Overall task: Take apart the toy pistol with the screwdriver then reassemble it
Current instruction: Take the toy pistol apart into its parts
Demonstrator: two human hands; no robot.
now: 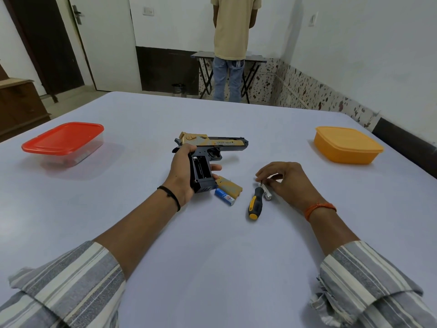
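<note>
Toy pistol (pixel 210 147) mid-surface (pixel 212 245), grip in left hand (pixel 183 172). Cover plate (pixel 229 187) and battery (pixel 224 197) just right of grip. Screwdriver (pixel 255 202) further right; second battery (pixel 266 191), probably, beside it under right hand (pixel 283 181). Lidded boxes far left (pixel 63 143) and far right (pixel 347 145).

Toy pistol (pixel 210 147) in left hand (pixel 182 176)

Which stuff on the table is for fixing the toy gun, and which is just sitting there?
For the job:
gold and black toy pistol
black and yellow screwdriver
gold grip cover
blue battery
silver battery

Just sitting there:
clear box with red lid
orange lidded box
</note>
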